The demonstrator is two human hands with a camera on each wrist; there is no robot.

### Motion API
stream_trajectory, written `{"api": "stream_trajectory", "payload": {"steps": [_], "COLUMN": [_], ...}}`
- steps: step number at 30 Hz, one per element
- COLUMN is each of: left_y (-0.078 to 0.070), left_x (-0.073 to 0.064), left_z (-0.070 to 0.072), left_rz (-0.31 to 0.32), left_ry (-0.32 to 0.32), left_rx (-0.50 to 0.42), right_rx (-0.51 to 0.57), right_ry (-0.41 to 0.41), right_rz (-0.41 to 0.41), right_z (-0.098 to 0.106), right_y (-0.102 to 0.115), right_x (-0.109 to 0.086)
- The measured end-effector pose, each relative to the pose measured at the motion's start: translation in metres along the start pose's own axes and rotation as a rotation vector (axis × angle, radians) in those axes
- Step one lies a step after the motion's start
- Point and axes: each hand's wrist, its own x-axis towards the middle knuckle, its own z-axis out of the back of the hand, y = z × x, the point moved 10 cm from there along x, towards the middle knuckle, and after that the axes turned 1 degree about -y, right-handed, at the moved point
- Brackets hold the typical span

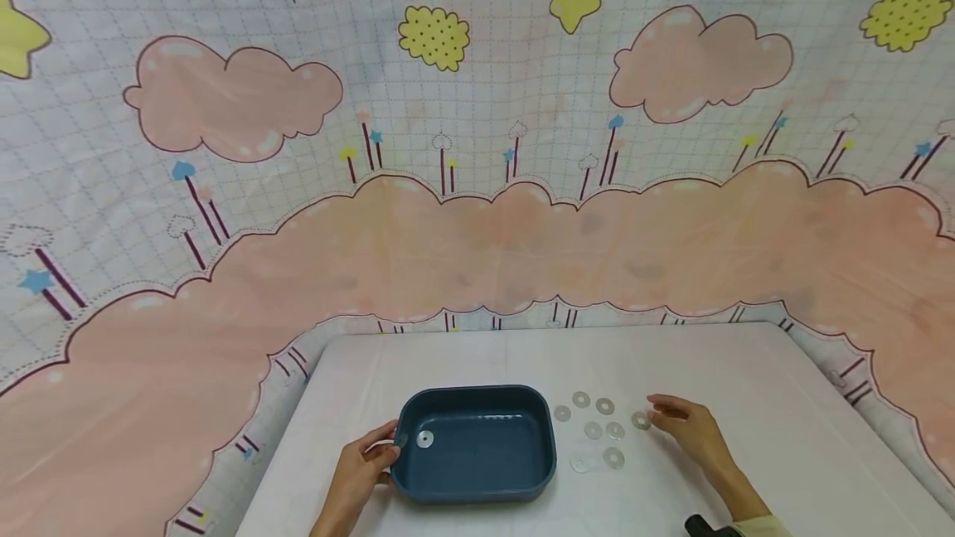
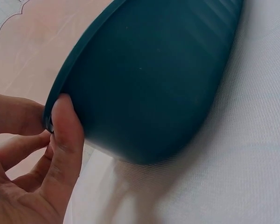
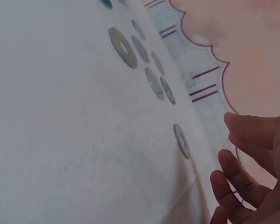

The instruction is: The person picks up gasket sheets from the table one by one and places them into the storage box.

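A dark blue rectangular basin (image 1: 485,464) with rounded corners stands on the table, one pale washer (image 1: 425,439) lying on its floor. My left hand (image 1: 359,469) pinches the basin's left rim; in the left wrist view the thumb (image 2: 67,123) presses on the outer wall. To the right of the basin several flat metal washers (image 1: 613,458) are scattered. My right hand (image 1: 694,437) is beside the rightmost washer (image 1: 640,420), its fingers loosely bent. The right wrist view shows that washer (image 3: 181,141) on the table, apart from the fingers, with nothing held.
White cloth covers the table (image 1: 753,404). Behind it rises a patterned curtain (image 1: 477,255) with pink clouds and stars. A black strap or device (image 1: 705,527) sits at the right wrist, by a yellow sleeve (image 1: 764,527).
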Motion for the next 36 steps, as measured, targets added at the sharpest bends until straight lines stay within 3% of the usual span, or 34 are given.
{"api": "stream_trajectory", "payload": {"steps": [11,36], "left_y": [0.0,0.002], "left_x": [0.002,0.005], "left_z": [0.0,0.001], "left_rz": [0.015,0.012], "left_ry": [0.004,-0.001], "left_rx": [0.009,0.008], "right_rx": [-0.124,-0.248], "right_ry": [-0.022,-0.041], "right_rz": [0.056,0.016], "right_z": [-0.006,-0.011], "right_y": [-0.007,-0.009], "right_x": [0.008,0.015]}}
